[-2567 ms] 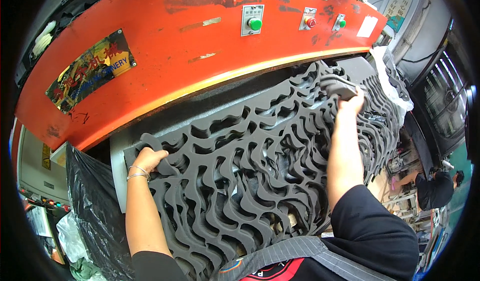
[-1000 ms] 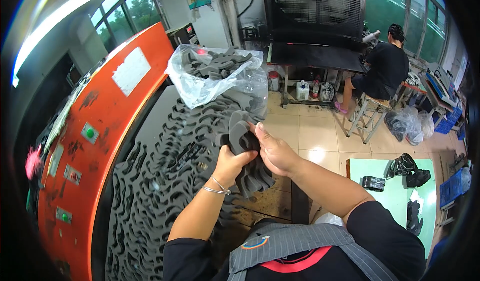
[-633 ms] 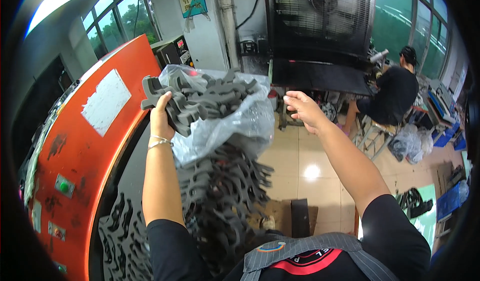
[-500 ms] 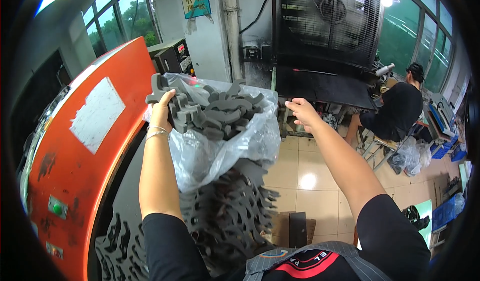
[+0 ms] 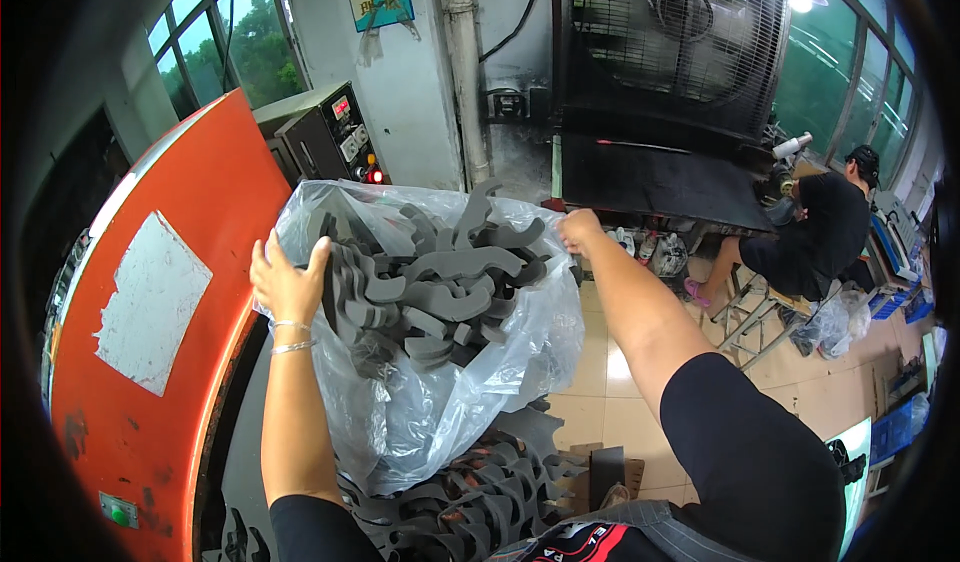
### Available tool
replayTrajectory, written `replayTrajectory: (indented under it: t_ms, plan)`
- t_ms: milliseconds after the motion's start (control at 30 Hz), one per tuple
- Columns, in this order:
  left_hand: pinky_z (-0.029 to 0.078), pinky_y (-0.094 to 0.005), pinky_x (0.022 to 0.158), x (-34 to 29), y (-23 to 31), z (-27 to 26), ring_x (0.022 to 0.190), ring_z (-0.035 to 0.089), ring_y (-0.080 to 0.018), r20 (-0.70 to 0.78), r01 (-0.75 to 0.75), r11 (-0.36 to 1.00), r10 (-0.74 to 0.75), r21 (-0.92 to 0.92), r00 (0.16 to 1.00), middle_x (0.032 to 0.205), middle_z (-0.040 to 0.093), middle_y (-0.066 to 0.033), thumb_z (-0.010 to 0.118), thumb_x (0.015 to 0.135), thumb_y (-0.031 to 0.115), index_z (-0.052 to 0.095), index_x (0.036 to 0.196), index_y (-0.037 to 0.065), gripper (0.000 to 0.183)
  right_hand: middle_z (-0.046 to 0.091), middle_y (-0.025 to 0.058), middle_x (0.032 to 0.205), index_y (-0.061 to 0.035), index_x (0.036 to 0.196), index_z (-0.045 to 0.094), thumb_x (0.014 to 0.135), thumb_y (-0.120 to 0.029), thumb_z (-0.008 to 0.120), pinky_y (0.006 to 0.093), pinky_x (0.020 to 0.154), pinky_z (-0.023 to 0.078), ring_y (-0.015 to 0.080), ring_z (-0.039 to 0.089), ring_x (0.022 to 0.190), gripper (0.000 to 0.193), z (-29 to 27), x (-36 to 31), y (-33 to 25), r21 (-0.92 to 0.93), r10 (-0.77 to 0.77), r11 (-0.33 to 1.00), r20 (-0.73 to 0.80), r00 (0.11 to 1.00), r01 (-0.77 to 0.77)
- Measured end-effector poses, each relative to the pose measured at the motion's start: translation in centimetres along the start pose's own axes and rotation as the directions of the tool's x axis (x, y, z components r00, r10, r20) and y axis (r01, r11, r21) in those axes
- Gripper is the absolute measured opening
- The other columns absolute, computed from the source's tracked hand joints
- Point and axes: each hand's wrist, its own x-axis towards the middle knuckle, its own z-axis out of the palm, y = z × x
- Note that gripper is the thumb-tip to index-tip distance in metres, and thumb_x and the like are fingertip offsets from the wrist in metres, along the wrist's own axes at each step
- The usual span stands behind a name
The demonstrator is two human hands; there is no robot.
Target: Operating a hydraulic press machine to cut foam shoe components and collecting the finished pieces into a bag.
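A clear plastic bag full of dark grey curved foam pieces stands in front of me. My left hand is at the bag's left rim, fingers spread and thumb apart, with nothing gripped in it. Some foam pieces stand stacked just beside its thumb. At the upper right rim, my right hand has its fingers closed on the bag's edge. Beneath the bag lie cut grey foam sheets with wavy outlines.
A curved orange machine panel rises on the left, with a green button low on it. Behind the bag is a black control box. A black worktable stands at the far right, near a seated co-worker.
My left hand has let go of the stack of foam pieces, now inside the bag, and opened. My right hand has closed on the bag's rim. The view has shifted.
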Motion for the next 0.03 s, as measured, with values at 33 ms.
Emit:
replayTrajectory:
  t_ms: [33]
  plan:
    - [0.019, -0.0585, 0.109, 0.80, -0.08, 0.60, 0.139, 0.021, -0.0387, 0.018, -0.001, 1.000, 0.001, 0.009, 1.000, 0.149, 0.025, -0.0225, 0.067, 0.070, 0.066, 0.023, 0.148, 0.013, 0.104, 0.028, 0.0148, 0.151, -0.0231, 0.152, 0.004, 0.079, -0.033, 0.074, 0.0604, 0.102, 0.034, 0.0348, 0.032, 0.137, 0.101, -3.48, 2.65, 2.92, -0.144, -0.092, 0.986, -0.047, 0.995, 0.084]
